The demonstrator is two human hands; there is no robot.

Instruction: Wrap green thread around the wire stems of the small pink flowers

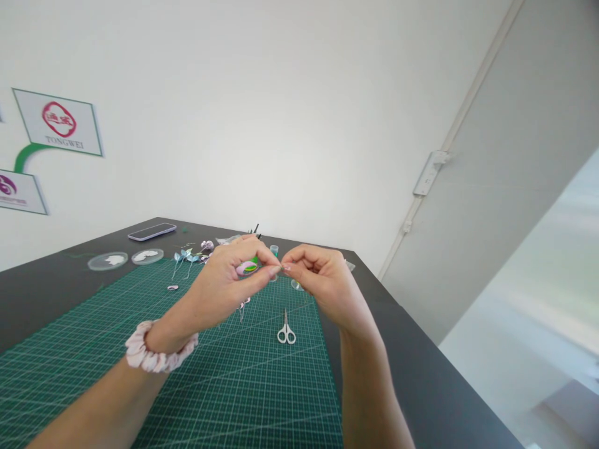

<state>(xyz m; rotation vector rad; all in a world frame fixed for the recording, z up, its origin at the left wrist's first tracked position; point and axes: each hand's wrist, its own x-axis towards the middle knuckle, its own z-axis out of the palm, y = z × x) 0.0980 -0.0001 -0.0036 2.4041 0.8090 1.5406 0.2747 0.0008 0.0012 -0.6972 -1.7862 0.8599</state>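
My left hand and my right hand meet fingertip to fingertip above the cutting mat. Each is closed in a pinch of thumb and forefinger. A tiny pale bit shows at the right fingertips, too small to name. Below the hands lies a pair of small scissors with white handles, blades pointing away. Partly hidden behind my left hand is a pink and green roll-like item. Small pale pieces with thin wire stems rest on the mat under the hands.
Blue leaf-like pieces on stems and purple flower-like pieces lie at the mat's far edge. Two shallow clear dishes with white contents sit left of them. A phone lies on the dark table near the wall.
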